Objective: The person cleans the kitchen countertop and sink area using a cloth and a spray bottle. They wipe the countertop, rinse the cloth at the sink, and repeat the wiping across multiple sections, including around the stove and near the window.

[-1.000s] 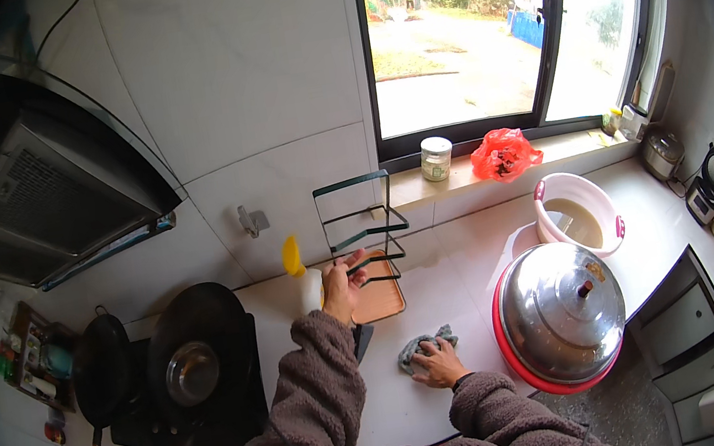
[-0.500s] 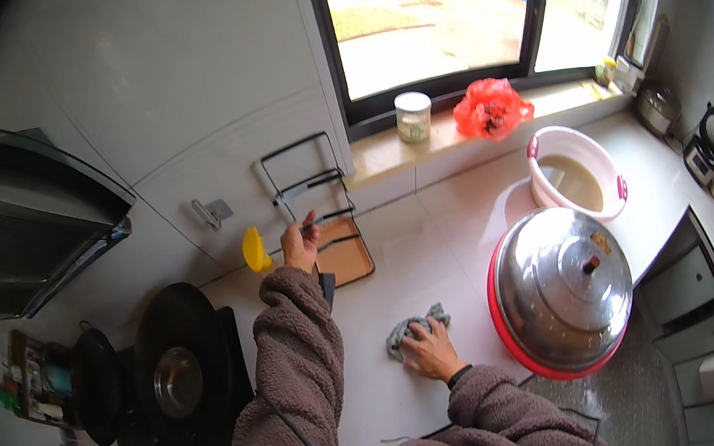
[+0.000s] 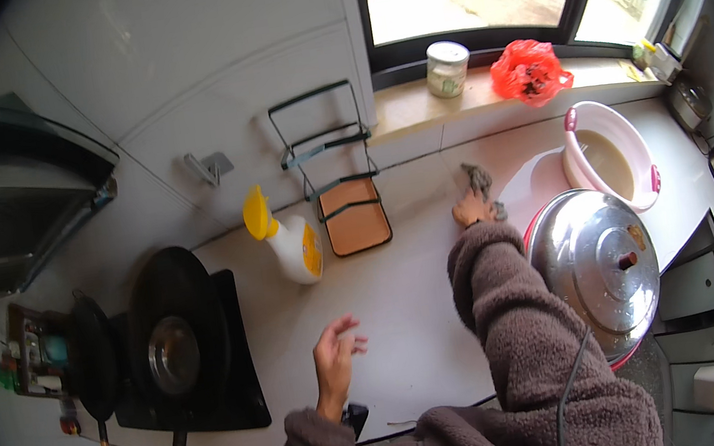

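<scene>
My right hand (image 3: 469, 207) presses a crumpled grey cloth (image 3: 479, 178) onto the white countertop (image 3: 418, 324), near its back edge and left of a pale pink basin. My left hand (image 3: 339, 359) hovers over the front of the counter, fingers apart and a little bent, with nothing in it. Beyond that hand stands a white spray bottle (image 3: 294, 249) with a yellow trigger head. Beside the bottle, a dark wire rack (image 3: 325, 146) with a tan tray (image 3: 355, 216) at its base leans by the wall.
A large pot with a shiny domed lid (image 3: 599, 265) sits to the right, before the pink basin (image 3: 583, 161) of cloudy water. A black wok (image 3: 204, 310) and a smaller pan (image 3: 89, 355) are at left. The sill bears a jar (image 3: 448, 71) and a red plastic bag (image 3: 530, 72).
My right hand has slid the cloth away from me toward the counter's back. My left hand has let go of the rack and drawn back toward me, uncovering the spray bottle.
</scene>
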A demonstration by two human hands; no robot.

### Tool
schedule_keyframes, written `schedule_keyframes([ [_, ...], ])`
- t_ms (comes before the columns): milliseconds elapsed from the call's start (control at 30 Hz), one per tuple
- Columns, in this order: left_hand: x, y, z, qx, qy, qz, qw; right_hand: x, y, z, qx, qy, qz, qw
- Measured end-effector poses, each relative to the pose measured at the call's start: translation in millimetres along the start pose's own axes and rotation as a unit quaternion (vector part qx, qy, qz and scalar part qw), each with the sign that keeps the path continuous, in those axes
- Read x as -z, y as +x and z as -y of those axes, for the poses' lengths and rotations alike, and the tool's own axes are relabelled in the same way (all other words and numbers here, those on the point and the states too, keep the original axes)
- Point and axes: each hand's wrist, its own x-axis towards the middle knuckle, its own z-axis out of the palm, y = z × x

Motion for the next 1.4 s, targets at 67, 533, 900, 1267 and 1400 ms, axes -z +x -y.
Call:
schedule_keyframes([
  [67,17.8,-38.3,19.6,0.063,0.031,-0.062,0.996,-15.9,8.2,2.4,0.082,-0.013,-0.025,0.996],
  [533,27.5,81.6,9.7,-0.192,0.259,-0.259,0.91,-96.6,-288.0,-51.3,0.562,-0.02,0.126,0.818],
  [900,30.0,172.5,-13.4,-0.273,0.173,-0.264,0.908,-12.8,-134.1,-54.7,0.066,0.083,-0.128,0.986],
  [1267,26.6,144.4,-26.0,-0.208,0.283,-0.312,0.883,-101.2,-288.9,-66.7,0.428,-0.015,0.053,0.902],
  [1400,31.2,103.2,-18.0,-0.184,0.286,-0.343,0.876,-101.9,-261.2,-38.5,0.368,-0.012,0.007,0.93],
])
